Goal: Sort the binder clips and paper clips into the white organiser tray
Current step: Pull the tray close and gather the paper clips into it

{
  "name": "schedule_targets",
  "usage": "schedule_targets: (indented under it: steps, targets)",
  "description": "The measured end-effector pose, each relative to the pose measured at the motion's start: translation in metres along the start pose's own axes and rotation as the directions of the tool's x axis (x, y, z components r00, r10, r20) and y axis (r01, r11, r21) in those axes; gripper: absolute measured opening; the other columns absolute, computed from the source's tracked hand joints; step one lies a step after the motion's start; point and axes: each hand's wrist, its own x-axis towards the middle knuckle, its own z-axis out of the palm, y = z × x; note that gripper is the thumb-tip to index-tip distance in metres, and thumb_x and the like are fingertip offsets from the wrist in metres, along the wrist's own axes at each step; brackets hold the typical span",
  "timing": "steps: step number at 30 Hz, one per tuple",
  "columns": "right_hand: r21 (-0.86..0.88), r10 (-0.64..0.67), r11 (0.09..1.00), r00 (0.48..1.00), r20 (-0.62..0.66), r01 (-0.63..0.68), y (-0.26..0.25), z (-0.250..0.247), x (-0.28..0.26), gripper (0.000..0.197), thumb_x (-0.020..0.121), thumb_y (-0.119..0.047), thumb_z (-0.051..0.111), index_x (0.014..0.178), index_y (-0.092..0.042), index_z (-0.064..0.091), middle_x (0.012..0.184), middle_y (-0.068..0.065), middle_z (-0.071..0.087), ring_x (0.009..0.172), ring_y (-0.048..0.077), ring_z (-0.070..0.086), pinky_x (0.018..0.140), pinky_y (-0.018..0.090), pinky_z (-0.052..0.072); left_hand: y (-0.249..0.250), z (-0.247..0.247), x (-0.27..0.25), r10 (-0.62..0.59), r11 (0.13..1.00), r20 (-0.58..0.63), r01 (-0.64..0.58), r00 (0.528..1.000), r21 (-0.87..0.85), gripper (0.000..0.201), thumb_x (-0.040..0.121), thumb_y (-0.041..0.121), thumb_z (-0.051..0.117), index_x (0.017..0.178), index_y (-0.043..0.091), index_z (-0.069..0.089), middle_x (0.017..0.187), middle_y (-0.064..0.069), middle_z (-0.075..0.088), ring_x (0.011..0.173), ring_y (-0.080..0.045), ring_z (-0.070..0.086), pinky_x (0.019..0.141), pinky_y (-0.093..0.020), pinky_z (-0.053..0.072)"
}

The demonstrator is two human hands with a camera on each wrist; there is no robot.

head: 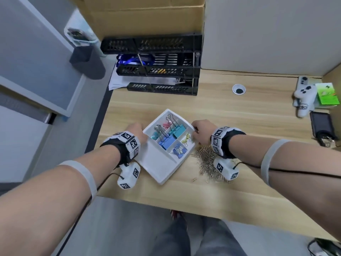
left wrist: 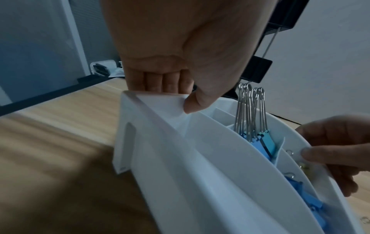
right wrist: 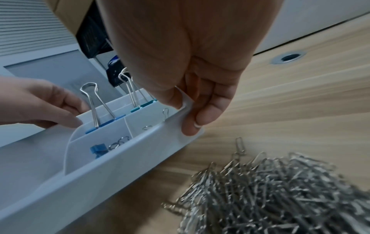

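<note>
I see a light wood-grain counter (head: 230, 115) filling the middle of the head view, with a round cable grommet (head: 239, 89) in the upper right. A black stacked letter tray (head: 158, 65) sits at upper centre beneath a cardboard box (head: 147, 15). Pale partition walls (head: 273, 34) rise behind. Grey floor (head: 114, 228) shows along the bottom, a grey cabinet (head: 33, 52) at the left.

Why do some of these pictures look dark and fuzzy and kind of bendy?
Head view: bright, but the wide lens bends the desk edges. Left wrist view: dim and bluish, with the near desk smeared under the white tray. Right wrist view: the paper clip pile is blurred, and the right hand looms huge.
</note>
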Motion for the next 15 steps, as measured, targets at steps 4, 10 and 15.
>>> schedule_targets:
  steps: [4, 10, 15]
  targets:
    - [-0.013, -0.02, 1.0, 1.0, 0.007, 0.02, -0.013, 0.018, 0.011, 0.017, 0.096, -0.011, 0.049, 0.107, -0.012, 0.062, 0.097, 0.004, 0.067, 0.079, 0.021, 0.062, 0.065, 0.028, 0.048, -0.021, 0.017, -0.005, -0.053, 0.995, -0.014, 0.054, 0.998, 0.079, 0.009, 0.093, 0.007, 0.05, 0.093, 0.008, 0.06, 0.087, -0.007, 0.061, 0.073, -0.024, 0.058, 0.062, -0.029, 0.046]
    - [0.073, -0.029, 0.997, 1.0, -0.009, 0.029, -0.011, 0.02, 0.012, 0.033, 0.09, -0.018, 0.063, 0.123, -0.016, 0.057, 0.109, 0.0, 0.065, 0.089, 0.018, 0.059, 0.076, 0.027, 0.045, -0.033, 0.033, -0.007, -0.092, 0.994, -0.063, 0.095, 0.994, 0.051, 0.011, 0.092, 0.007, 0.05, 0.083, 0.01, 0.056, 0.086, -0.009, 0.062, 0.071, -0.024, 0.056, 0.058, -0.029, 0.042]
    - [-0.058, 0.099, 0.993, 0.993, -0.071, -0.103, 0.031, 0.001, -0.002, 0.047, 0.085, -0.021, 0.062, 0.13, -0.017, 0.05, 0.119, 0.004, 0.056, 0.096, 0.021, 0.056, 0.077, 0.03, 0.046, -0.027, 0.039, -0.008, -0.133, 0.991, -0.067, 0.134, 0.989, 0.011, 0.008, 0.092, 0.006, 0.051, 0.086, 0.007, 0.055, 0.087, -0.01, 0.06, 0.072, -0.025, 0.054, 0.06, -0.03, 0.042]
